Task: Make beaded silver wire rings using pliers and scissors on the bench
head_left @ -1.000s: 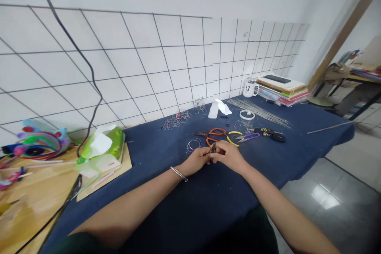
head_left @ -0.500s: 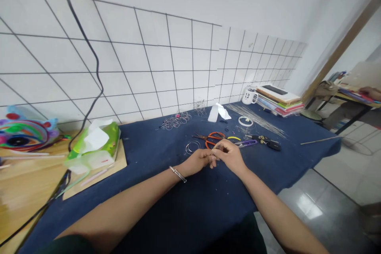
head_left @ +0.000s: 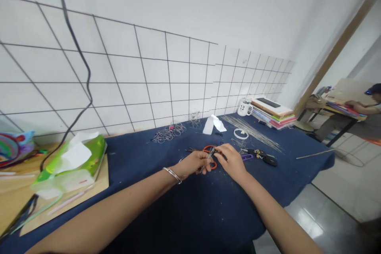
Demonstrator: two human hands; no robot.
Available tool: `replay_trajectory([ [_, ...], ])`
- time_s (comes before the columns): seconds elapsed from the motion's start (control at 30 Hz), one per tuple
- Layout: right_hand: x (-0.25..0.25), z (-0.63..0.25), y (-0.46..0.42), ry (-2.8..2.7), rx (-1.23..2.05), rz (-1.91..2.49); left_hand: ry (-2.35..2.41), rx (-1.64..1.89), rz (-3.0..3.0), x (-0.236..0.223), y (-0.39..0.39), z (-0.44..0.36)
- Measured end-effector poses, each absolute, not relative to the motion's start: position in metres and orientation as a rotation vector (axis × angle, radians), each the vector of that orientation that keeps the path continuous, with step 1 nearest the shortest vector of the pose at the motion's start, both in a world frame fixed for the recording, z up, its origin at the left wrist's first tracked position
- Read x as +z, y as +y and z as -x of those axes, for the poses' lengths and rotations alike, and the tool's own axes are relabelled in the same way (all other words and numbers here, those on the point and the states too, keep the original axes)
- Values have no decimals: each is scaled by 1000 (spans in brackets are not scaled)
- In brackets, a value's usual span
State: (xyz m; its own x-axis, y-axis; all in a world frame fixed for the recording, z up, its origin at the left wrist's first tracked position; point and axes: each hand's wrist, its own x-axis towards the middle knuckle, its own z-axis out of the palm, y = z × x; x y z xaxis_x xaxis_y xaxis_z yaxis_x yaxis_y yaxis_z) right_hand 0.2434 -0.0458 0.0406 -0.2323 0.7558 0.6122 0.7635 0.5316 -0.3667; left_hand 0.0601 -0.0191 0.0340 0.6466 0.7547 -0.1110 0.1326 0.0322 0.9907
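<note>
My left hand (head_left: 195, 163), with a silver bangle at the wrist, pinches a slim grey metal piece (head_left: 210, 153) whose exact kind is too blurred to tell. The fingers of my right hand (head_left: 233, 163) are bent in a pinch at the upper end of that piece. Right behind the hands lie orange-handled scissors (head_left: 206, 148), partly covered by my fingers. Purple-handled scissors (head_left: 247, 157) rest just right of my right hand, half hidden. Beside them is a black-handled tool (head_left: 269, 160).
Tangled wire (head_left: 169, 133), folded white paper (head_left: 210, 124), a white ring-shaped coil (head_left: 240, 133) and long thin rods (head_left: 256, 133) lie on the dark blue cloth (head_left: 190, 222). Further out are a mug (head_left: 244, 108), stacked books (head_left: 272, 117), a tissue pack (head_left: 86, 162) and another person (head_left: 367, 109).
The grey metal piece now shows between my hands, where only pinched fingers showed before. My right hand has moved slightly apart from my left. The view has tilted up and turned right.
</note>
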Motion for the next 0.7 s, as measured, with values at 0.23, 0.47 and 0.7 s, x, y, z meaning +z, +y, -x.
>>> replay_trajectory([
  [0.23, 34, -257, -30, -2355, -474, 1201, 775, 494, -1554, 42, -1, -85],
  [0.47, 32, -276, 0, -2319, -475, 1313, 814, 355, -1685, 35, 21, -66],
  [0.7, 22, -289, 40, -2245, -202, 1564, 813, 527, -1639, 48, 40, -30],
])
